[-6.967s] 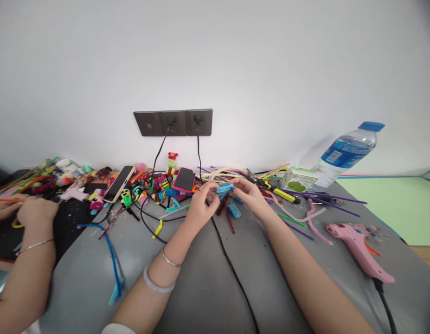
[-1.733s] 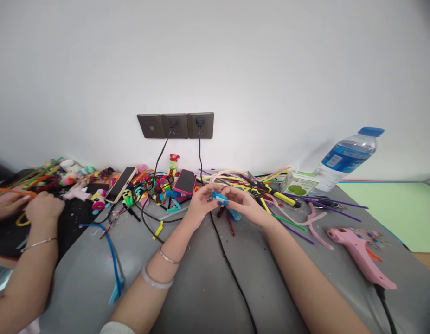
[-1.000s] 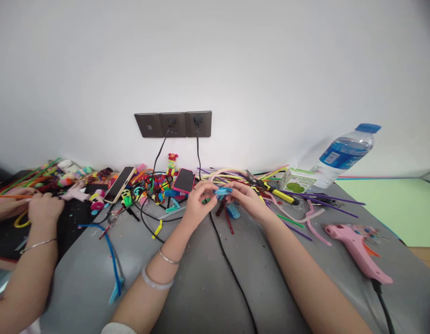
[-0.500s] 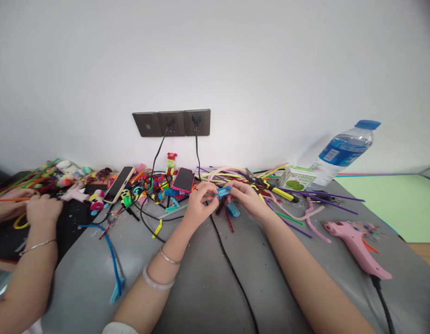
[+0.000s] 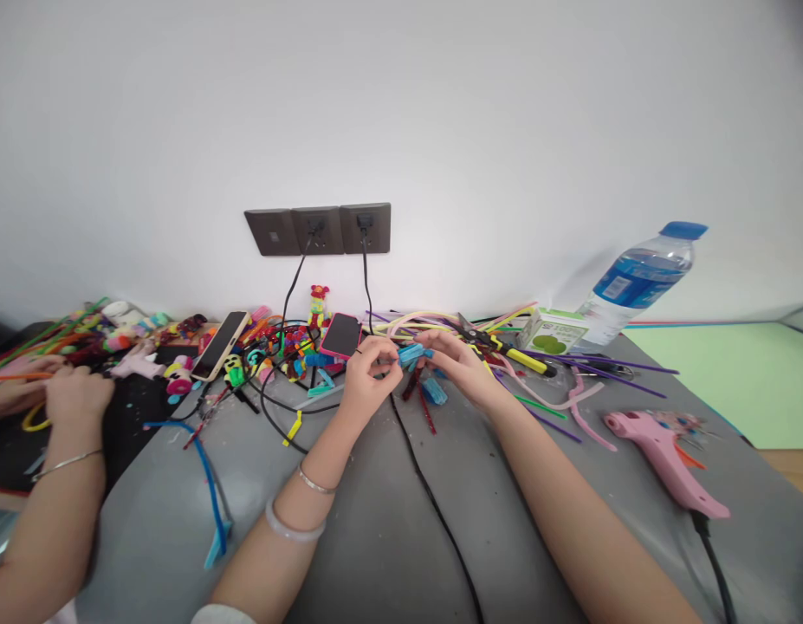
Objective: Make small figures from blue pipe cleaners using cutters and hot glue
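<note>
1 head-worn cam, near the tabletop (image 5: 388,537), facing forward and down; aimed right of the socket panel (image 5: 333,222), taking in wall (image 5: 453,130) above it, tabletop below.

A bundle (image 5: 412,354) is sitting between the left hand (image 5: 367,377) and the right hand (image 5: 463,371), over the table (image 5: 375,555). Behind the left hand, a phone (image 5: 342,334) is lying beside toys (image 5: 319,305). Pliers (image 5: 529,361) are lying right of the right hand, among pipe cleaners (image 5: 625,362). Farther right, a box (image 5: 553,333) is standing left of a bottle (image 5: 638,282). A glue gun (image 5: 664,464) is lying before the bottle. Sockets (image 5: 316,243) are sitting on the wall (image 5: 505,156) behind.
</note>
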Available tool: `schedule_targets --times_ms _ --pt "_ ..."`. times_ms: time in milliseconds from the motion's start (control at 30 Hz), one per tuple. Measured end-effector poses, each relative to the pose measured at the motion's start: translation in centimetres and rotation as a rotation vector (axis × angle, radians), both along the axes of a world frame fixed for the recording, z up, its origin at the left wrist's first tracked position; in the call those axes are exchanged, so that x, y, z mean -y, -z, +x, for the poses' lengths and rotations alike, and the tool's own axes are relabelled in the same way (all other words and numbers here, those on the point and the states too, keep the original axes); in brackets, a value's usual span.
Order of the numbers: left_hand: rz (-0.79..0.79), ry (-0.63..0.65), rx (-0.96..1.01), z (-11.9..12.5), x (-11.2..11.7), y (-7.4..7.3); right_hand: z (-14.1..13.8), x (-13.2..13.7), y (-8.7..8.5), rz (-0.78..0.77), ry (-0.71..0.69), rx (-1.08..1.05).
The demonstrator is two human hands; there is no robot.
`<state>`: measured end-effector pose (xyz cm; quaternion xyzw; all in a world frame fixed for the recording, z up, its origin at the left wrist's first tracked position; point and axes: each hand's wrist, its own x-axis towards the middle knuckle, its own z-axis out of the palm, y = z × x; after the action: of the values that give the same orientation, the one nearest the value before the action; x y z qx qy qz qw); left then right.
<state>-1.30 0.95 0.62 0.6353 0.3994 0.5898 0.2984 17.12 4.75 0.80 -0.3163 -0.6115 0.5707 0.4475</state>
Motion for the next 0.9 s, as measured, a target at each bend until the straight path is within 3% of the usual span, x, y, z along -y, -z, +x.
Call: schedule_targets --times_ms 300,900 --pt "-0.011 -0.024 0.004 -0.02 -0.08 0.13 -0.50 0.17 -0.13 0.058 0.011 0.015" --pt "0.116 -0.077 -0.066 -0.04 -0.27 0.22 -0.24 0.05 -0.14 0.486 0.111 0.125"
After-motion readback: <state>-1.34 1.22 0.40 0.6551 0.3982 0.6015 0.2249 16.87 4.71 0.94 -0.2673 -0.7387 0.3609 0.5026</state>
